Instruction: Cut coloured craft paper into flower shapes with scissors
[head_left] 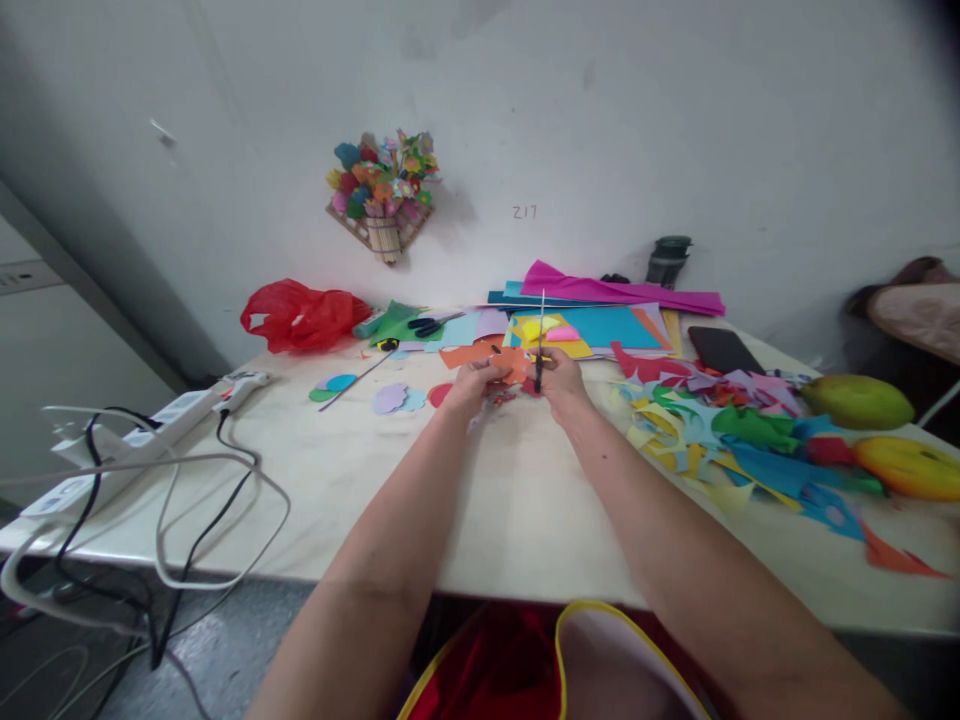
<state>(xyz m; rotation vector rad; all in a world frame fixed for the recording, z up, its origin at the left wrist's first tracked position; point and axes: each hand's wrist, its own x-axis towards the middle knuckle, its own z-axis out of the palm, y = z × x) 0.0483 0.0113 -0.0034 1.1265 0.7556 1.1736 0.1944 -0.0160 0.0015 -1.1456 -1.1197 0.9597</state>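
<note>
Orange paper piece [516, 366], small and thin, sits near the centre of the frame, held over a pale, smooth tabletop [375, 480]. The left hand [478, 384] pinches its left side between thumb and fingers. The right hand [562, 380], at the piece's right edge, has its fingers closed around dark-handled scissors with a slim, light blade [538, 370] pointing up the frame; whether the blades are parted, I cannot tell.

The cutting looks partly done. Left of centre lie finished-looking shapes: a lilac scalloped paper disc [390, 398] and, further left, overlapping blue, green and lilac paper rounds [337, 384]. A heap of many-coloured paper offcuts [754, 428] at right suggests much trimming already. The orange piece appears unfinished, though its outline is too blurred to judge. Flat, coloured paper sheets [600, 328] and a magenta folded strip [630, 291], above centre, look largely uncut.
</note>
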